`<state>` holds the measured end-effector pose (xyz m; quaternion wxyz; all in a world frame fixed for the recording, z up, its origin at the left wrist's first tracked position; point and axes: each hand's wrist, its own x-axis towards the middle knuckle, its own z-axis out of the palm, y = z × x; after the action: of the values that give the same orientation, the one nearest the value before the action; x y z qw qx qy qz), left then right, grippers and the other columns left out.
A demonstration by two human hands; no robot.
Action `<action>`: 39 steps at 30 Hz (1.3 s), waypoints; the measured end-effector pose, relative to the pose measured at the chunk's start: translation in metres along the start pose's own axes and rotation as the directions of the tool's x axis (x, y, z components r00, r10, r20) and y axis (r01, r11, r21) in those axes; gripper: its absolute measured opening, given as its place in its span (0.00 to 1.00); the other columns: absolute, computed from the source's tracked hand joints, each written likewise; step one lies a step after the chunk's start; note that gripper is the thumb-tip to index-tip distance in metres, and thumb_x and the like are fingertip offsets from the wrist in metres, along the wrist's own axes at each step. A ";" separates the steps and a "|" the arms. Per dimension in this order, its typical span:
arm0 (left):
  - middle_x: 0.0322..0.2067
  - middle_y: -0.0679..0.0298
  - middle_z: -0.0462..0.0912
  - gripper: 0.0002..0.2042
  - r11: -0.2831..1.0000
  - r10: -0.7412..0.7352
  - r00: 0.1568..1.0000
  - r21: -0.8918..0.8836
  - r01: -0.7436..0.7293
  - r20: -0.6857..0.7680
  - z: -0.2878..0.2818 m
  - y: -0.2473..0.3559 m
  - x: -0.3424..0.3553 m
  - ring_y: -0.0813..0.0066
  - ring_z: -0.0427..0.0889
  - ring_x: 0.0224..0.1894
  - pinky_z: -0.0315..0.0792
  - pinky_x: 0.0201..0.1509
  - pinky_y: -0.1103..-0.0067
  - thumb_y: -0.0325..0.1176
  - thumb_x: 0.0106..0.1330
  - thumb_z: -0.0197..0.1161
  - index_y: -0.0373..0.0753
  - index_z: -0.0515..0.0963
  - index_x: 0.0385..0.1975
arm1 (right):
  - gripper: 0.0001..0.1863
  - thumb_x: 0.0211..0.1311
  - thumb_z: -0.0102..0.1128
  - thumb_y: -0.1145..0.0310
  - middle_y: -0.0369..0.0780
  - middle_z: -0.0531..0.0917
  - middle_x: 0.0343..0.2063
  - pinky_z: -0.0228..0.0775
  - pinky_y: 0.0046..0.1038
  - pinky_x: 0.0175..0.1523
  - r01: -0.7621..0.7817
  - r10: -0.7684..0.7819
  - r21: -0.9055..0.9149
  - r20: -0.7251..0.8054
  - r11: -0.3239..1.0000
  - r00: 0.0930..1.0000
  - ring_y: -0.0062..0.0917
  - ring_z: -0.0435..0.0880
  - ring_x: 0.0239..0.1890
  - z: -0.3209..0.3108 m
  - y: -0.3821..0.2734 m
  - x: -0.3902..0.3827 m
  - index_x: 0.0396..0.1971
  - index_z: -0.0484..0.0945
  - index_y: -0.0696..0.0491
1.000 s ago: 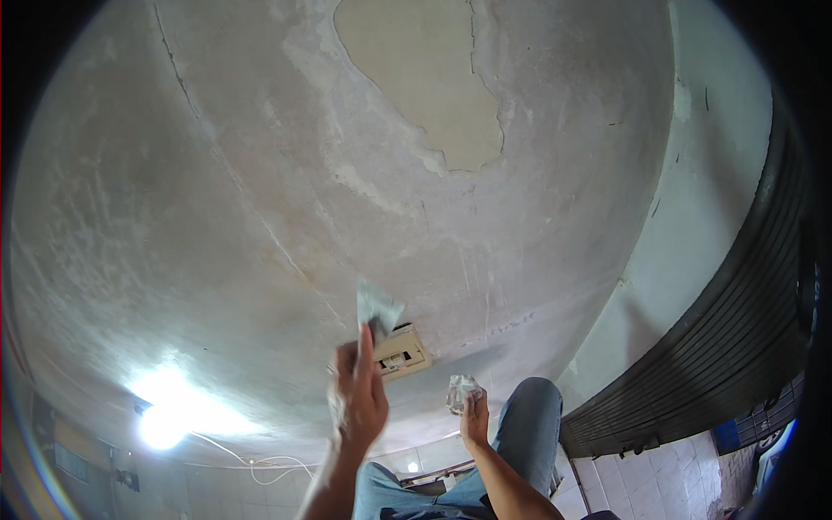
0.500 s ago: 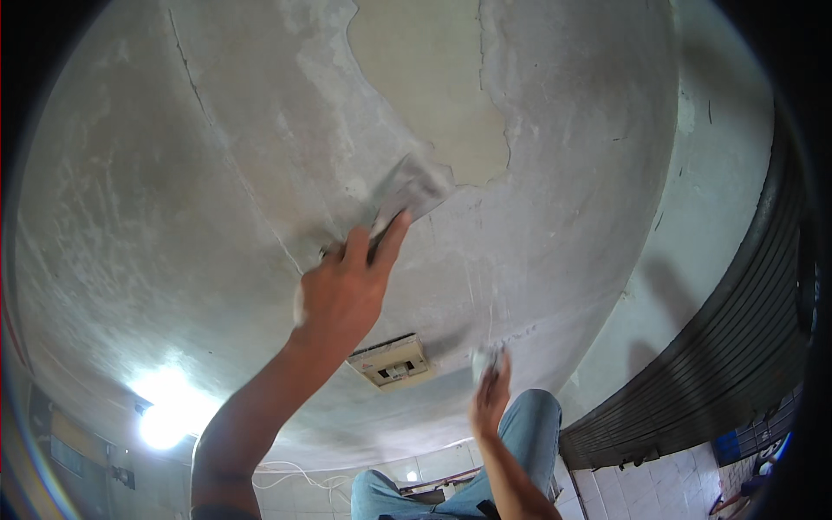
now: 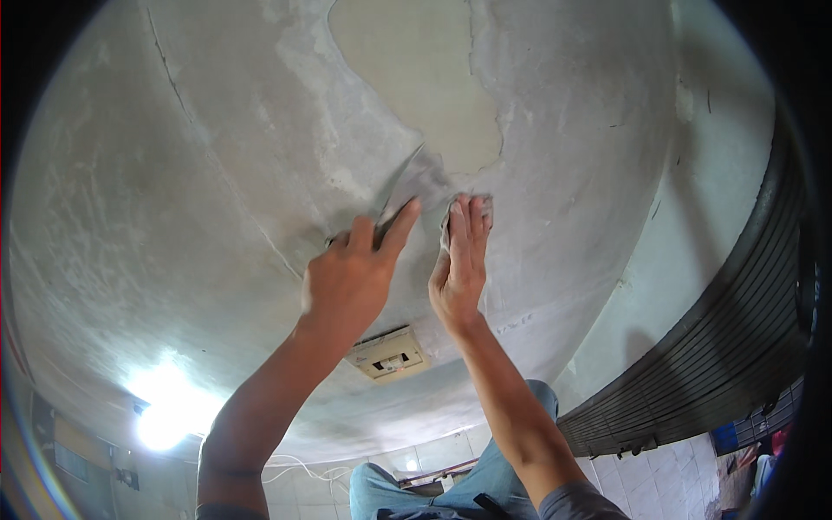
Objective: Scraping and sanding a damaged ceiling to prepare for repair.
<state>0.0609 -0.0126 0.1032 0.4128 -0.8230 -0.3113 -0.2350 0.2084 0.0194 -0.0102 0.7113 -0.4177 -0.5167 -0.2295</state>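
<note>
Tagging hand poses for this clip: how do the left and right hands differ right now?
- Left hand is curled around a scraper, one digit extended toward its blade; right hand has its fingers straight, over a crumpled pale pad.
- Left hand slants up and right; right hand points nearly straight up the picture.

Shared: both are bare, backs to camera, at the wall below the beige patch.

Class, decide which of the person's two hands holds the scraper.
The left hand grips the scraper; the right hand instead has a pale piece of material under its fingers.
</note>
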 end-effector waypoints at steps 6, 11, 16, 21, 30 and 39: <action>0.31 0.65 0.72 0.32 0.992 -0.107 0.994 -0.067 0.106 -0.008 -0.002 0.020 0.006 0.69 0.80 0.20 0.78 0.21 0.72 0.26 0.63 0.62 0.63 0.72 0.68 | 0.23 0.68 0.49 0.87 0.54 0.68 0.69 0.55 0.45 0.76 0.005 -0.007 -0.031 -0.059 1.000 0.998 0.52 0.60 0.75 -0.004 0.000 0.024 0.62 0.73 0.62; 0.31 0.65 0.71 0.32 0.994 -0.110 0.992 0.020 0.109 0.056 0.002 0.017 -0.021 0.75 0.80 0.21 0.78 0.21 0.79 0.27 0.61 0.63 0.58 0.72 0.68 | 0.23 0.68 0.49 0.85 0.56 0.64 0.71 0.53 0.51 0.75 -0.026 0.030 -0.122 0.037 0.992 0.999 0.53 0.57 0.75 -0.010 0.010 -0.011 0.63 0.72 0.62; 0.31 0.65 0.71 0.33 0.991 -0.124 0.992 -0.053 0.124 0.001 0.001 0.032 0.008 0.75 0.80 0.21 0.79 0.21 0.79 0.27 0.60 0.63 0.58 0.72 0.68 | 0.27 0.67 0.49 0.87 0.55 0.65 0.71 0.54 0.50 0.75 -0.048 0.046 -0.015 -0.121 0.999 0.992 0.54 0.58 0.75 -0.007 0.005 0.039 0.66 0.67 0.64; 0.31 0.65 0.72 0.34 0.978 -0.182 0.982 -0.095 0.186 0.051 0.009 0.045 -0.017 0.73 0.82 0.23 0.81 0.24 0.77 0.26 0.57 0.63 0.56 0.71 0.69 | 0.25 0.68 0.48 0.87 0.54 0.66 0.70 0.59 0.41 0.75 0.004 -0.010 -0.070 -0.084 0.998 0.996 0.50 0.60 0.75 -0.015 0.013 0.022 0.64 0.71 0.62; 0.32 0.63 0.73 0.37 0.973 -0.182 0.983 -0.136 0.185 0.031 0.011 0.049 0.015 0.72 0.84 0.26 0.82 0.25 0.76 0.25 0.55 0.64 0.54 0.70 0.70 | 0.27 0.66 0.47 0.88 0.54 0.67 0.70 0.55 0.45 0.76 0.002 -0.012 -0.117 -0.089 0.993 0.996 0.49 0.59 0.75 -0.015 0.018 0.044 0.65 0.71 0.61; 0.31 0.64 0.73 0.36 0.985 -0.142 0.990 -0.099 0.142 0.010 0.032 0.053 -0.015 0.72 0.84 0.26 0.81 0.24 0.78 0.26 0.57 0.64 0.54 0.69 0.70 | 0.26 0.68 0.49 0.83 0.51 0.65 0.72 0.48 0.50 0.77 0.029 -0.020 -0.204 0.047 0.978 0.999 0.46 0.58 0.76 -0.023 0.035 0.011 0.66 0.71 0.59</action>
<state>0.0921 -0.0157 0.0481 0.3531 -0.8186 -0.3577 -0.2779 0.2515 0.0211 -0.0152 0.6498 -0.4874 -0.5111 -0.2809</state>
